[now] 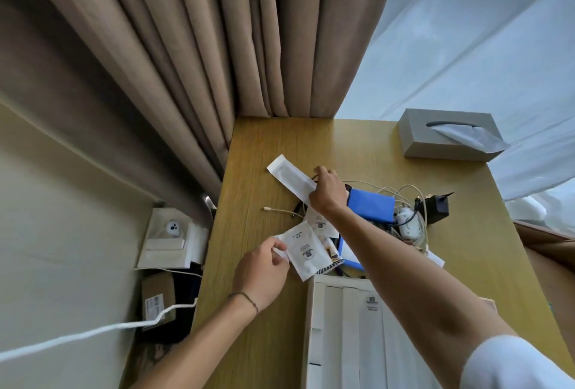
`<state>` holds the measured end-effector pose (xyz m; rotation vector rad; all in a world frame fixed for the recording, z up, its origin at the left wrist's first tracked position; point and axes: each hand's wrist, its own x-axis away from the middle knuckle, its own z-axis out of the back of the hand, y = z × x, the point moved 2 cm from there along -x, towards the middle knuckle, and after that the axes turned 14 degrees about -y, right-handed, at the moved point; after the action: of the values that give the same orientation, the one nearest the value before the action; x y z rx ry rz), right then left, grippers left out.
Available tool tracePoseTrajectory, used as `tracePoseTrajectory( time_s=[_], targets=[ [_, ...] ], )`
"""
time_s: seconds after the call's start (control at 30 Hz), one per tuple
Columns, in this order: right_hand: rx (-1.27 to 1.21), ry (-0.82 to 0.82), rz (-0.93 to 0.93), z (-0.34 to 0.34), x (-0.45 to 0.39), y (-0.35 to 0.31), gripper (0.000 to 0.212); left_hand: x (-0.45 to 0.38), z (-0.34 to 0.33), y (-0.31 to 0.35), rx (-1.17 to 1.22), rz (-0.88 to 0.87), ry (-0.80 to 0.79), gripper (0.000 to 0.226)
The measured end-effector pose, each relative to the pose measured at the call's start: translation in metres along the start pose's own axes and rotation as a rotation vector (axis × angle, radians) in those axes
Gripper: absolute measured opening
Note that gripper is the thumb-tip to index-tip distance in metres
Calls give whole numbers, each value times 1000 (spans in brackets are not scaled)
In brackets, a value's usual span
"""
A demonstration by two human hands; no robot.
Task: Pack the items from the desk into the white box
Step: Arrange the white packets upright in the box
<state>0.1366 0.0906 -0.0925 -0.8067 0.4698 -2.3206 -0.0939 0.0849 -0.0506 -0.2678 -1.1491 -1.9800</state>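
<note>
On the wooden desk (267, 146) my right hand (326, 191) grips one end of a long white paper sleeve (291, 175) that points toward the curtain. My left hand (264, 270) pinches the corner of a small white printed sachet (306, 250). Another like sachet (320, 222) lies beneath my right wrist. The white box (342, 335) stands open at the desk's near edge, with white packets inside. A blue pouch (370, 205), tangled white cables (407, 202), a black plug adapter (437, 206) and a cable end (280, 210) lie behind it.
A grey tissue box (448, 135) stands at the far right corner of the desk. Beige curtains (217, 46) hang behind and to the left. Left of the desk sit a white shelf (168, 239), a cardboard parcel (157, 300) and a white cord (77, 337).
</note>
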Motion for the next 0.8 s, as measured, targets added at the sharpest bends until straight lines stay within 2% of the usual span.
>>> tracePoseTrajectory(
  time_s=[0.1,0.17,0.27,0.4,0.47,0.53,0.63,0.8],
  targets=[
    [-159,21,-13,5,3,2,62,-6,0,2,-28,-26,-2,19],
    [-304,-25,-68,10,8,6,58,-10,-3,4,-69,-42,-13,25],
    [-567,-126,-122,22,25,6,46,-16,-11,4,-158,-68,-20,45],
    [-848,-192,-91,44,65,4,32,-27,-16,-1,-260,-79,-40,59],
    [-972,-221,-71,51,87,7,19,-34,-18,-2,-299,-70,-56,74],
    [-1009,-220,-75,55,111,11,9,-40,-19,-1,-320,-75,-78,89],
    [-1002,-205,-68,60,149,19,11,-48,-23,0,-326,-100,-109,102],
    [-1008,-182,-39,70,204,41,15,-57,-32,1,-400,-160,-100,107]
  ],
)
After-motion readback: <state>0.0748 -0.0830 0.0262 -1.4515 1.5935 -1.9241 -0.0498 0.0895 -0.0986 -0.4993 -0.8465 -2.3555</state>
